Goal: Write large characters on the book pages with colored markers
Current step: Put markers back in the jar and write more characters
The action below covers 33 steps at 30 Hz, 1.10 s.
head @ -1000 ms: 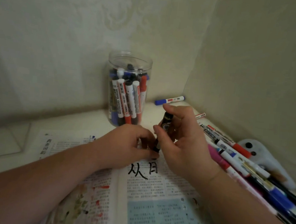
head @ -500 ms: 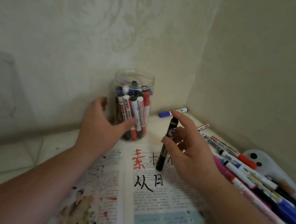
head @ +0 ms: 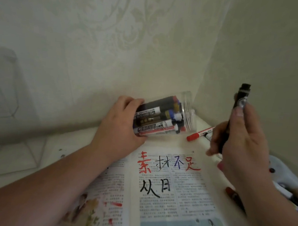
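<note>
An open book (head: pixel 173 193) lies on the table with large red, black and blue characters across the top of its right page and two black ones below. My left hand (head: pixel 119 128) grips a clear plastic jar (head: pixel 164 117) full of markers, tipped on its side with its mouth toward the corner. My right hand (head: pixel 239 145) holds a black marker (head: pixel 235 110) upright above the table's right side, away from the page.
A red-capped marker (head: pixel 200 134) lies on the table beside the jar's mouth. More markers (head: pixel 291 197) and a pale plastic object (head: pixel 280 173) sit at the right edge. Walls close in behind and to the right. A clear sheet (head: pixel 12 158) lies at left.
My left hand reached the standing jar, took hold and tipped it sideways. My right hand lifted the black marker off the page and moved it up and to the right.
</note>
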Each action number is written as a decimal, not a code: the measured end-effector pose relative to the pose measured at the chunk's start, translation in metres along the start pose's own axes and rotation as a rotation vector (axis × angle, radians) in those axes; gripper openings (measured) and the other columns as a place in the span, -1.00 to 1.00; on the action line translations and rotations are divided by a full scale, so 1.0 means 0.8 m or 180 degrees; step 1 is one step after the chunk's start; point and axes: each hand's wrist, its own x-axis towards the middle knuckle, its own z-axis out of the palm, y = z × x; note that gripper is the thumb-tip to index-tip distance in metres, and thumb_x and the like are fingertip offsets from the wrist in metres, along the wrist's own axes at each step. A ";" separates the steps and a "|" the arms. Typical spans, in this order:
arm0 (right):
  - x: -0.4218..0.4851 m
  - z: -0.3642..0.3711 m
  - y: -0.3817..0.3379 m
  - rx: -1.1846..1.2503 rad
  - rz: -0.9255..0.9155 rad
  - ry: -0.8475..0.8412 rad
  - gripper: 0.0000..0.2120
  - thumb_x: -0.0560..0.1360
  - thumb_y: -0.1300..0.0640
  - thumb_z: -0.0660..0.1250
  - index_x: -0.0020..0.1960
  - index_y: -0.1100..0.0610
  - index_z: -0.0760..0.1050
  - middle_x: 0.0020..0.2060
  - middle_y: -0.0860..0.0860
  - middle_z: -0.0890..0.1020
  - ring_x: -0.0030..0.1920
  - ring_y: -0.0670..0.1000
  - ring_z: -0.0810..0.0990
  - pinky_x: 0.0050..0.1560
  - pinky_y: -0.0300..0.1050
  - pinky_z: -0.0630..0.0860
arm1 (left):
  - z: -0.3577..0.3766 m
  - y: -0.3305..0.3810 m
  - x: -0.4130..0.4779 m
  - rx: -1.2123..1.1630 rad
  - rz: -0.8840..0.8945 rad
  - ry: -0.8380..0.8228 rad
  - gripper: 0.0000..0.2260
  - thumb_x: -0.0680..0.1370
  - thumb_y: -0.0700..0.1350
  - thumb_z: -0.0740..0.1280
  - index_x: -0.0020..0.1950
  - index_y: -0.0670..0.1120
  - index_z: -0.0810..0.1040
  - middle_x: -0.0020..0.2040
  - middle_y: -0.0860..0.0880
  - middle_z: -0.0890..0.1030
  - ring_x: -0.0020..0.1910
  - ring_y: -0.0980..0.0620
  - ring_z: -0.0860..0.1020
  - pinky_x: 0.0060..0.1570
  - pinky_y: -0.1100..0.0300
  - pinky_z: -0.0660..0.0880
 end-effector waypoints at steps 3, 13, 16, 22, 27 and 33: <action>0.009 -0.006 0.000 -0.0228 0.0497 -0.0441 -0.63 0.71 0.08 0.09 -0.12 -0.11 0.60 -0.38 0.13 0.40 -0.49 -0.02 0.26 -0.48 -0.21 0.16 | 0.005 0.000 -0.005 -0.0014 0.0259 -0.0044 -0.25 0.32 -0.03 0.59 0.45 -0.06 0.39 0.36 -0.05 0.37 0.30 -0.02 0.43 0.26 0.13 0.42; 0.032 -0.031 -0.001 -0.0441 0.0780 -0.0254 -0.66 0.56 0.34 0.26 -0.22 0.07 0.72 -0.47 0.13 0.59 -0.53 0.01 0.31 -0.49 -0.26 0.16 | -0.002 -0.004 -0.008 0.0009 0.0190 -0.0138 -0.20 0.31 0.16 0.60 0.46 0.01 0.35 0.42 -0.02 0.40 0.39 -0.02 0.37 0.38 0.00 0.36; 0.037 -0.042 -0.005 -0.0503 0.0660 -0.0325 -0.73 0.55 0.37 0.33 -0.21 0.13 0.72 -0.47 0.16 0.60 -0.57 -0.02 0.28 -0.56 -0.32 0.15 | -0.002 -0.001 -0.010 0.0150 0.0260 -0.0020 -0.23 0.30 0.18 0.59 0.40 -0.02 0.38 0.34 -0.02 0.41 0.31 -0.01 0.36 0.31 0.00 0.39; 0.042 -0.065 -0.012 -0.0406 0.0399 -0.0526 -0.84 0.48 0.43 0.40 -0.25 0.28 0.61 -0.47 0.27 0.56 -0.61 -0.04 0.26 -0.58 -0.35 0.13 | 0.001 0.001 -0.009 0.0482 0.0205 0.0028 -0.18 0.28 0.15 0.57 0.46 -0.06 0.39 0.31 -0.05 0.36 0.25 -0.04 0.30 0.25 -0.05 0.44; 0.039 -0.060 -0.008 -0.0606 0.0429 -0.0795 -0.88 0.45 0.34 0.48 -0.23 0.18 0.68 -0.42 0.20 0.64 -0.48 0.02 0.31 -0.52 -0.26 0.18 | 0.001 0.001 -0.008 0.0547 0.0253 0.0025 -0.21 0.27 0.12 0.57 0.43 -0.07 0.42 0.29 -0.06 0.39 0.21 -0.05 0.31 0.20 -0.02 0.43; 0.028 -0.020 0.020 -0.0239 0.0297 -0.0684 -0.90 0.49 0.26 0.48 -0.14 0.09 0.72 -0.40 0.09 0.66 -0.44 0.05 0.31 -0.48 -0.20 0.24 | 0.003 -0.001 -0.010 0.0584 0.0313 0.0021 -0.21 0.26 0.07 0.58 0.44 -0.08 0.42 0.29 -0.08 0.40 0.20 -0.09 0.33 0.22 -0.06 0.44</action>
